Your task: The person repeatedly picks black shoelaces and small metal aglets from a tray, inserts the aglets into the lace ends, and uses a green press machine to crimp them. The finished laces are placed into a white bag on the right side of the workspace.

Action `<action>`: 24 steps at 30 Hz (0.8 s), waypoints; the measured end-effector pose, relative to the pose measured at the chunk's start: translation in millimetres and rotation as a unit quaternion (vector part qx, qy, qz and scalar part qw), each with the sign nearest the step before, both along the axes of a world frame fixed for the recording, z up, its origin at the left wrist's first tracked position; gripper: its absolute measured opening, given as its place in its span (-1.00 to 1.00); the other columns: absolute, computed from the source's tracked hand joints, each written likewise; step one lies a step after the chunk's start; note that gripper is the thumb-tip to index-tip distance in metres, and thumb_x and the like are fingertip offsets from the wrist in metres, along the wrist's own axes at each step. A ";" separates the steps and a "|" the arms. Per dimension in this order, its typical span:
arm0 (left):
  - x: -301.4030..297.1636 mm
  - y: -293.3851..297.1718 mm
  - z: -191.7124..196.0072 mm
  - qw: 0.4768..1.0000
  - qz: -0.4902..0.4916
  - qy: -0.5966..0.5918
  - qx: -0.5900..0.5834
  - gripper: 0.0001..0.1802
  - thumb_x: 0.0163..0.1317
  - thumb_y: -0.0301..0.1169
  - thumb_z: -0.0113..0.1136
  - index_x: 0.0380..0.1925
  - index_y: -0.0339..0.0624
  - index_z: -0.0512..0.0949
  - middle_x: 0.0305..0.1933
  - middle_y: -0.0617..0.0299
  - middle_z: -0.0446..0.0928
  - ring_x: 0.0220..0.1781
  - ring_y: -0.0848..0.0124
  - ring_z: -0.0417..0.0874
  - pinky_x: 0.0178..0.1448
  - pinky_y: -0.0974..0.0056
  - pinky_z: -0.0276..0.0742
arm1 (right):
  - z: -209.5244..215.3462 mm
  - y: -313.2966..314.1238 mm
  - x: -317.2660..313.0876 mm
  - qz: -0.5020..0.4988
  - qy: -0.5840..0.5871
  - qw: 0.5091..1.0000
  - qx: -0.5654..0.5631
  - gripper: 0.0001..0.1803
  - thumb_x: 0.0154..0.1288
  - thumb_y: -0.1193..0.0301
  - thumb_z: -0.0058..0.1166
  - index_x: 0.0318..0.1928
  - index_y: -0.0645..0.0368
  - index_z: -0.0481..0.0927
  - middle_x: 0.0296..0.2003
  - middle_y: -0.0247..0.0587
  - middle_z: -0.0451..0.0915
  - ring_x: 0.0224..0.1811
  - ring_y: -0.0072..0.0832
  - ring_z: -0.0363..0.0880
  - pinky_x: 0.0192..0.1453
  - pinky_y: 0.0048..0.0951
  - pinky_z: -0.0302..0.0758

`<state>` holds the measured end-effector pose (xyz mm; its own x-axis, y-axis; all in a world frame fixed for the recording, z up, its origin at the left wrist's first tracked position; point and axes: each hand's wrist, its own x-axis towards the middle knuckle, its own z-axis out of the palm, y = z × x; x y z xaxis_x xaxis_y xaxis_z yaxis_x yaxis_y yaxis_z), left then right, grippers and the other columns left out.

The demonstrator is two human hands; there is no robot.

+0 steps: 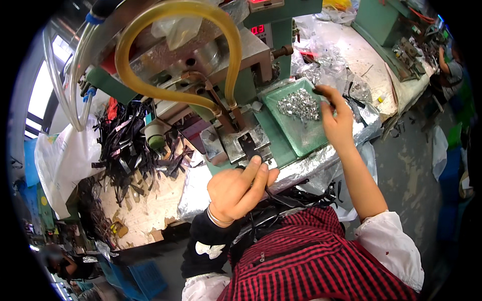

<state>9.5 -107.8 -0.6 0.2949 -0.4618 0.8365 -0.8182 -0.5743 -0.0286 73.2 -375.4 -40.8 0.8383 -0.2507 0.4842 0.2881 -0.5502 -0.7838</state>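
My left hand is closed on a narrow black strap, pressing its end into the metal fixture of a green press. The rest of the strap trails from under the fingers toward my apron. At the right side of a shallow green tray, my right hand hovers with thumb and index finger apart; nothing shows between them. Small shiny metal pieces lie heaped in the tray, just left of those fingertips. Two copper-coloured bars, joined to a yellowish hose, stand over the fixture.
A tangled pile of black straps lies left of the press. More straps rest along my lap. Crumpled foil covers the bench's front edge. Clear plastic bags lie behind the tray. Other people work at the far right and lower left.
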 end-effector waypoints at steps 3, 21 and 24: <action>-1.2 -3.1 -2.4 1.000 0.005 0.015 -0.005 -0.64 -0.09 -0.49 0.63 -0.24 -0.19 0.70 -0.16 0.05 0.73 -0.54 0.38 0.60 -0.55 0.34 0.41 | -20.3 -9.8 -8.0 0.033 0.065 0.997 -0.031 -0.73 0.23 0.54 0.10 -0.06 0.13 0.69 -0.12 -0.12 0.71 -0.01 -0.19 0.67 0.21 -0.26 0.53; -69.2 90.4 46.0 0.915 0.329 0.049 -0.228 -0.78 0.12 -0.82 0.28 -0.23 -0.42 0.67 -0.29 0.05 0.67 -0.29 0.30 0.64 -0.19 0.31 0.54 | -29.3 10.5 -17.7 0.016 -0.060 0.976 -0.210 -0.79 0.28 0.62 0.12 -0.07 0.23 0.65 -0.23 -0.07 0.65 -0.18 -0.08 0.61 -0.06 -0.20 0.52; -9.7 123.5 32.6 0.918 0.339 0.161 -0.124 -0.87 0.18 -0.63 0.35 -0.27 -0.27 0.73 -0.23 0.21 0.65 -0.28 0.41 0.59 -0.22 0.39 0.48 | -21.1 21.2 -13.1 0.013 -0.081 0.972 -0.218 -0.80 0.25 0.63 0.14 -0.13 0.21 0.70 -0.23 -0.10 0.65 -0.16 -0.11 0.61 -0.07 -0.21 0.51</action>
<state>-0.3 15.7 32.0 0.6950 0.1129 0.7101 -0.2124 -0.9113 0.3528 60.2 -354.2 -61.9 0.7454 0.0289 0.6660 0.4071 -0.8109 -0.4204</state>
